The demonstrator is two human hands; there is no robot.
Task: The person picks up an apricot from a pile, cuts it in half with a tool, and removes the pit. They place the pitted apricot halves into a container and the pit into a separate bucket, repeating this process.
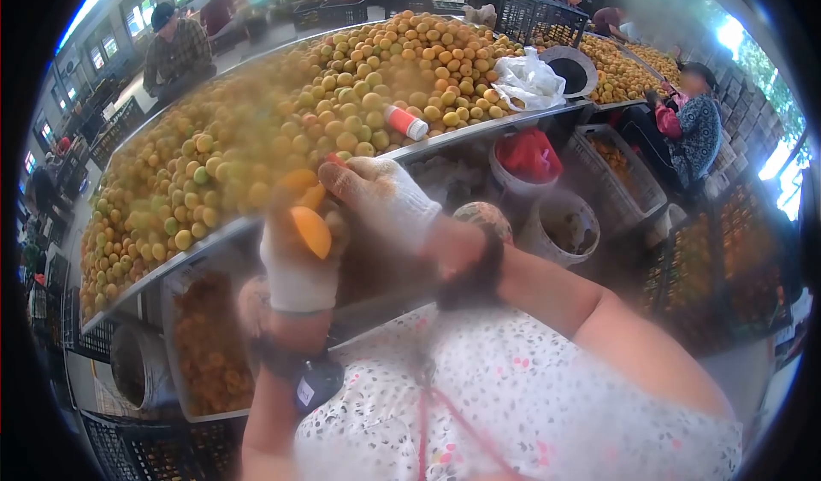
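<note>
My left hand (299,263), in a white work glove, is closed around a cut apricot whose orange flesh (310,231) shows above the fingers. Close beside it on the right, my right hand (380,197), also gloved and stained at the thumb, is closed with its fingertips almost at the fruit. A small red bit (335,160) shows at those fingertips; what it belongs to is hidden. Just beyond both hands lies a big heap of whole apricots (359,92) on a metal-edged table (209,250). A haze on the lens blurs the area around the left hand.
A red-and-white cylinder (406,123) and a white plastic bag (528,82) lie on the heap. Below the edge stand a crate of orange pieces (209,344), a bucket with a red bag (526,158) and another bucket (560,229). A person (684,126) sits at right; another (178,49) stands at far left.
</note>
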